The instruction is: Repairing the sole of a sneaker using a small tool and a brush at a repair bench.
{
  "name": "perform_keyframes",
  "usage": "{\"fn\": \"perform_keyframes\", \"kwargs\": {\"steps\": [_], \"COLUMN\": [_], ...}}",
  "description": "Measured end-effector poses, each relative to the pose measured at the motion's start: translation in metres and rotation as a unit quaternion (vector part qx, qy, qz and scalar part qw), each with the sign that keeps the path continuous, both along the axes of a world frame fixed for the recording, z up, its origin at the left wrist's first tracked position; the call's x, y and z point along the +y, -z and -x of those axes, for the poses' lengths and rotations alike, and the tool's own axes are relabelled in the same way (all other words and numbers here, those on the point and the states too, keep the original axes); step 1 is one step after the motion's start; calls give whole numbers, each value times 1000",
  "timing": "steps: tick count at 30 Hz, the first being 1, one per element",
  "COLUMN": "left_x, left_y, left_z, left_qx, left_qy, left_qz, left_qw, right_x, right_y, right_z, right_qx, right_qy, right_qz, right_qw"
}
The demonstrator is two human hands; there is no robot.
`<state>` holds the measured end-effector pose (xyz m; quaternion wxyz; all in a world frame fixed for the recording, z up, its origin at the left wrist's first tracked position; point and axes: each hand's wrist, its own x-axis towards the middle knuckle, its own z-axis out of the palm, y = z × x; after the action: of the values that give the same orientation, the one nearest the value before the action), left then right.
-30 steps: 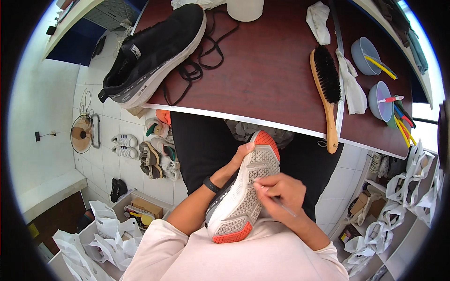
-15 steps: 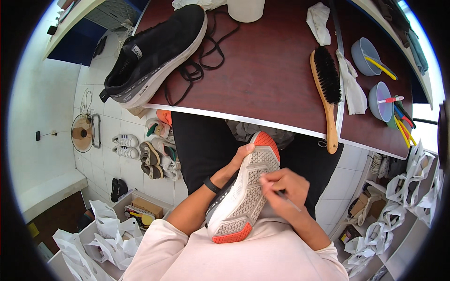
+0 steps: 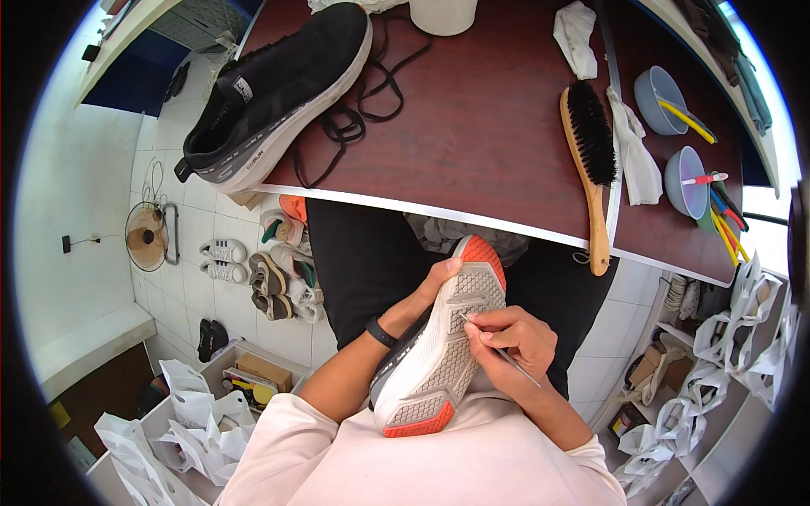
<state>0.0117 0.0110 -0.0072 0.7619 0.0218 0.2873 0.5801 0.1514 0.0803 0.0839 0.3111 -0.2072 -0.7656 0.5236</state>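
Observation:
A sneaker (image 3: 451, 350) rests against my shirt, its sole turned up. The sole is grey with a honeycomb tread and orange patches at both ends. My left hand (image 3: 429, 291) is closed round the shoe near its far end, fingers partly hidden behind it. Between the fingers of my right hand (image 3: 516, 337) is a thin metal pick (image 3: 519, 368), its tip at the tread grooves near the middle of the sole. On the table lies a black sneaker (image 3: 283, 84) with a white midsole, beside loose black laces (image 3: 342, 131).
A wooden-handled brush (image 3: 588, 139) and white cloths (image 3: 634, 152) lie on the dark red table (image 3: 472, 126). Two bowls (image 3: 660, 99) with coloured-handled tools stand at its right. Several shoes (image 3: 224, 260) and a fan (image 3: 147, 236) are on the floor left. White bags (image 3: 675, 438) fill shelves at right.
My right hand has shifted slightly, and the pick is now sharper to see, with its tip against the tread. My left hand and the shoe have hardly moved.

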Motion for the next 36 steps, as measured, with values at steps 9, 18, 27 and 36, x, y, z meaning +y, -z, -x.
{"fn": "perform_keyframes", "kwargs": {"steps": [9,18,27,36], "left_x": [0,0,-1,0], "left_y": [6,4,6,2], "left_z": [0,1,1,1], "left_qx": [22,36,28,24], "left_qy": [30,26,16,20], "left_qz": [13,19,7,16], "left_qw": [999,999,999,999], "right_x": [0,2,-1,3], "right_y": [-6,-5,-1,3], "right_z": [6,6,5,6], "right_qx": [-5,-41,-30,-18], "right_qy": [-34,-7,17,3], "right_qz": [-76,-41,64,115], "right_qw": [996,998,997,993]}}
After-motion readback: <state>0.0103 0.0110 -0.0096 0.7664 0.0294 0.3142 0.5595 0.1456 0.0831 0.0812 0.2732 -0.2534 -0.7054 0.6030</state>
